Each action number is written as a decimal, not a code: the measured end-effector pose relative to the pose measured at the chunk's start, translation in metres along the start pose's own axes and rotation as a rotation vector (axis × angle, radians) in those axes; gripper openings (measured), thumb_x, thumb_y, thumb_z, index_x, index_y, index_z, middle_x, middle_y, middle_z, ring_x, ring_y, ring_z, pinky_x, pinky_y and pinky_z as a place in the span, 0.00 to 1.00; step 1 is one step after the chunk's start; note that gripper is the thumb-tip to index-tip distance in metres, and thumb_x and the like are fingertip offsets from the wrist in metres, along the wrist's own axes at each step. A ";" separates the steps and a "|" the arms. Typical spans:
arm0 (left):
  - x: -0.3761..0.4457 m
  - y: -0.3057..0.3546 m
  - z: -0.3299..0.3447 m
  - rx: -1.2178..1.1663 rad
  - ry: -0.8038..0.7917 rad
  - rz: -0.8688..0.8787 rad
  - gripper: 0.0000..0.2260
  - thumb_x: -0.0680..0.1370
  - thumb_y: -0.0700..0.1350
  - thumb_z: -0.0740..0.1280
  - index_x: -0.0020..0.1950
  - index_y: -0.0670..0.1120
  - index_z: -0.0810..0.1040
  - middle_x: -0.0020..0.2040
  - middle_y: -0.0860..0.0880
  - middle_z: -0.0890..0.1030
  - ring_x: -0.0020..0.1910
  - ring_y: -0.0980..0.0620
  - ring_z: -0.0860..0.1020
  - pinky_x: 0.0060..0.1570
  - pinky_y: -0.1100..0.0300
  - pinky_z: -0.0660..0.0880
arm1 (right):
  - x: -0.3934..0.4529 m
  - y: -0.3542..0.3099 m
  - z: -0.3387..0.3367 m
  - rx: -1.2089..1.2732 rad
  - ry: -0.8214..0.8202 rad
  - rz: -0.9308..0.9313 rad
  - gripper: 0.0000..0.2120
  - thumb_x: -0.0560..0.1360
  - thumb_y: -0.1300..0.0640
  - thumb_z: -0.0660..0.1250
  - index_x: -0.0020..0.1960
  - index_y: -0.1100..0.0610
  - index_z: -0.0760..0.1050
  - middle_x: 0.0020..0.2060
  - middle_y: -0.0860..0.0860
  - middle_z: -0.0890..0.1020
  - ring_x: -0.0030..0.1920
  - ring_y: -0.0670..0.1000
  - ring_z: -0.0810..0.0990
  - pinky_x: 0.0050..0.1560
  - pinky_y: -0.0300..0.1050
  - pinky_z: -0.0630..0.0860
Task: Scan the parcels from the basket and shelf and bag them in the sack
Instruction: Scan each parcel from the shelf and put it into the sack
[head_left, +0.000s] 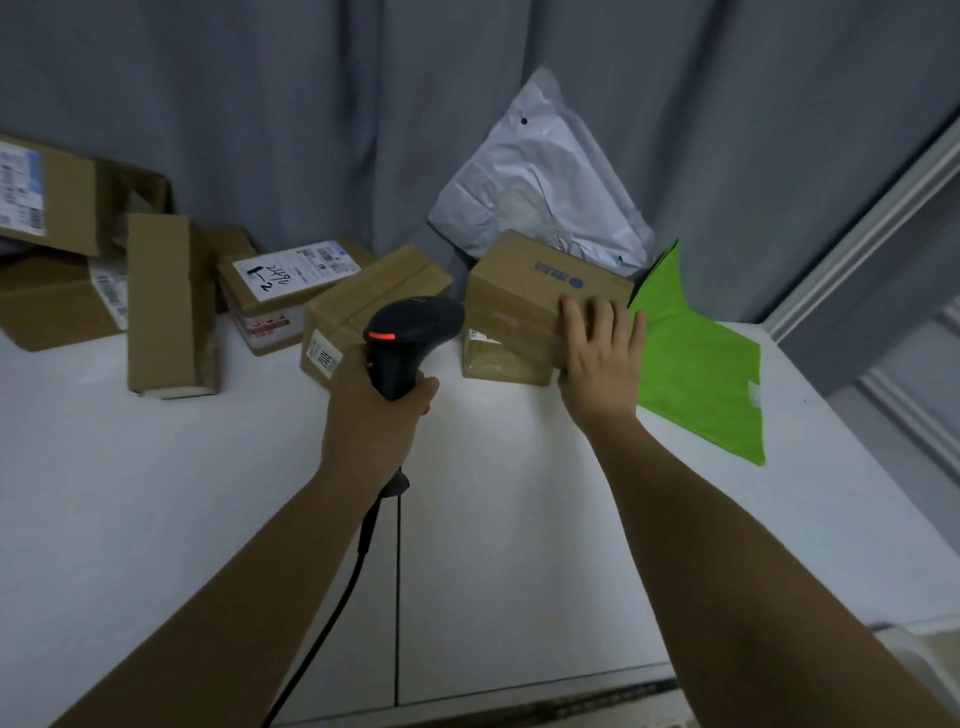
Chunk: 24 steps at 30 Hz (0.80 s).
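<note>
The left hand (371, 410) grips a black scanner (410, 338), fingers (427, 397) curled round its handle, a red light showing on the head and its cable (332, 618) trailing down toward the near edge. The right hand (600, 358) lies flat on the right end of a brown box (524, 306), fingers straight and spread, holding nothing. That box sits on the white surface (156, 493), just beside a green bag (696, 364) and in front of a grey mailer (540, 182) leaning on the curtain (260, 104). More boxes (161, 301) lie to the left.
</note>
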<state>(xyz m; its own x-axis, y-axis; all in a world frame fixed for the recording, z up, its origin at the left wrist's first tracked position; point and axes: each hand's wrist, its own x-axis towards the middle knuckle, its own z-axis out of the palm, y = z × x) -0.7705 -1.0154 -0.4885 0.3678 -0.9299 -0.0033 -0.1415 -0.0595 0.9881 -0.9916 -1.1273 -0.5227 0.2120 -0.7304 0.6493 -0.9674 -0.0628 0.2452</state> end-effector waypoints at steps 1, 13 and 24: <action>0.000 -0.001 0.001 -0.002 -0.005 0.000 0.14 0.74 0.41 0.72 0.56 0.44 0.73 0.44 0.48 0.81 0.39 0.53 0.81 0.41 0.54 0.79 | 0.002 0.001 -0.001 0.031 0.027 -0.008 0.38 0.58 0.63 0.74 0.66 0.57 0.66 0.57 0.62 0.74 0.59 0.61 0.65 0.66 0.66 0.68; -0.034 0.033 -0.071 -0.063 0.158 -0.006 0.15 0.75 0.42 0.71 0.60 0.43 0.74 0.40 0.53 0.80 0.35 0.56 0.79 0.33 0.64 0.77 | -0.035 -0.072 -0.145 1.287 -0.129 0.654 0.37 0.65 0.47 0.74 0.70 0.56 0.67 0.58 0.47 0.71 0.59 0.45 0.71 0.58 0.33 0.68; -0.145 0.051 -0.199 -0.058 0.297 -0.068 0.15 0.75 0.40 0.71 0.56 0.50 0.68 0.46 0.52 0.76 0.42 0.53 0.77 0.43 0.53 0.79 | -0.092 -0.161 -0.261 1.756 -0.902 0.909 0.14 0.80 0.49 0.63 0.62 0.55 0.70 0.52 0.54 0.81 0.50 0.50 0.81 0.44 0.45 0.80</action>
<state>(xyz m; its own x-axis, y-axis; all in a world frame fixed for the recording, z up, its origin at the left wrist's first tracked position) -0.6477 -0.8113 -0.4070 0.6287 -0.7769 -0.0329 -0.0579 -0.0890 0.9943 -0.8193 -0.8725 -0.4343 0.1512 -0.9145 -0.3753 0.0484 0.3860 -0.9212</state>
